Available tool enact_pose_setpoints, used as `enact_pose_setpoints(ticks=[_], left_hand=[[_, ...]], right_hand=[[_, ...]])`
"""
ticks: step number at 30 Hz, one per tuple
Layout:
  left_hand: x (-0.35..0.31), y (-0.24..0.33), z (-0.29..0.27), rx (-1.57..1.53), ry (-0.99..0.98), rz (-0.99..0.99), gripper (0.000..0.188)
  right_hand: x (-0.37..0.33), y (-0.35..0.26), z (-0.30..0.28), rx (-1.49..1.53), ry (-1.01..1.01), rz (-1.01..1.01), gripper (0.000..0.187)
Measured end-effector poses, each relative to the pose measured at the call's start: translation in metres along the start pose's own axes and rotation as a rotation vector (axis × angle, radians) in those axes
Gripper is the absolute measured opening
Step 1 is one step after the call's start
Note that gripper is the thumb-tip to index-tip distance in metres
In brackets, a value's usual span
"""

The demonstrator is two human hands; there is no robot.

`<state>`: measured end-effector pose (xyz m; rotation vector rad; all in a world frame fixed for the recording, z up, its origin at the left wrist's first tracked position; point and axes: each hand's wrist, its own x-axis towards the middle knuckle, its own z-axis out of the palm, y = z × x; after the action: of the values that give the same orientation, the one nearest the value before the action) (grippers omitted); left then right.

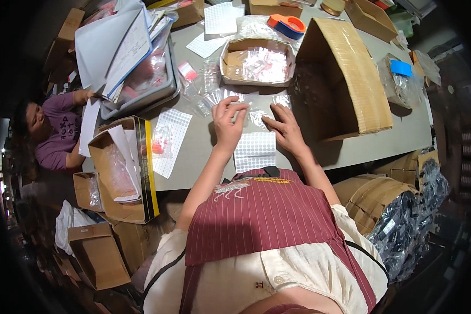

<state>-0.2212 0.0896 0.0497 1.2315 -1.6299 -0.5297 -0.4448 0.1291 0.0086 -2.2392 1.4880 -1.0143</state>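
My left hand (228, 121) hovers over small clear plastic bags (210, 99), its fingers loosely bent and apart, with nothing visible in them. To its right, my right hand (287, 131) has its fingers stretched toward the tabletop; the fingertips are at a small clear bag (257, 118) lying between the hands. Whether they press on it I cannot tell. Just below both hands lies a white sheet of round grey stickers (255, 150). Beyond them stands a low cardboard tray (230, 79) holding several small clear bags with pinkish marks.
A tall open carton (358, 78) stands close to my right hand. Leftward are a grey bin (172, 78) heaped with papers, another sticker sheet (174, 125) and a cardboard box (125, 209). Tape rolls (288, 25) lie behind the tray. Another person (57, 125) handles papers at far left.
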Motion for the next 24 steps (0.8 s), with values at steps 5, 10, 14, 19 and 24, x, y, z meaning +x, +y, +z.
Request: enact_pose_setpoints(ticks=[5, 10, 14, 19, 24], left_hand=[[-0.017, -0.011, 0.018, 0.094, -0.333, 0.251, 0.013], [-0.036, -0.021, 0.014, 0.168, -0.338, 0.327, 0.024], [-0.039, -0.02, 0.009, 0.198, -0.346, 0.333, 0.028], [-0.04, -0.018, 0.006, 0.272, -0.332, 0.376, 0.037], [-0.039, -0.017, 0.009, 0.209, -0.342, 0.361, 0.036]], right_hand=[[-0.009, -0.001, -0.005, 0.112, 0.035, 0.037, 0.038], [-0.016, 0.0, -0.006, 0.256, 0.268, 0.184, 0.041], [-0.021, 0.002, -0.003, 0.276, 0.306, 0.276, 0.045], [-0.022, -0.001, -0.002, -0.009, 0.225, 0.119, 0.047], [-0.022, -0.008, -0.013, 0.005, 0.111, 0.012, 0.043]])
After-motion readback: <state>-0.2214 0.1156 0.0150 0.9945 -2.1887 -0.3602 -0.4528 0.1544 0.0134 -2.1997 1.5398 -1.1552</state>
